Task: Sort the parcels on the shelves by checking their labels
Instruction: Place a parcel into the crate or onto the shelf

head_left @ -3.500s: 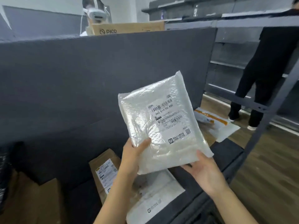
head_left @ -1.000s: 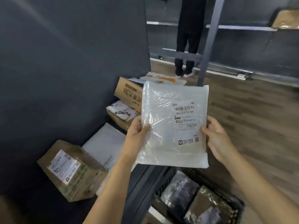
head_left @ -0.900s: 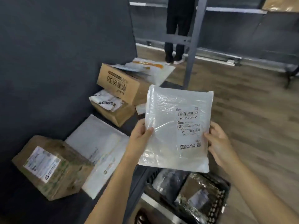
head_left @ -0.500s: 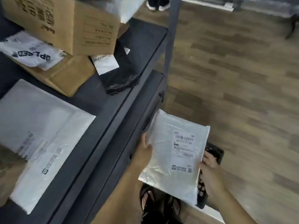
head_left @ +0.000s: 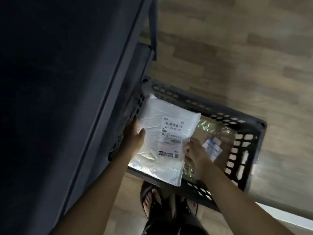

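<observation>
A wood-plank floor (head_left: 237,48) fills the right of the frame. On it stand a dark perforated plastic crate (head_left: 243,150) at centre, a dark shelving unit (head_left: 67,99) at left, and sandalled feet (head_left: 150,199) at the bottom.

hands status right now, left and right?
Left hand: grips the white parcel at its left edge, thumb on top.
Right hand: holds the same parcel at its right edge.

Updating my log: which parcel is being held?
The white parcel, held by left hand and right hand over the crate; the brown parcel lies inside it.
</observation>
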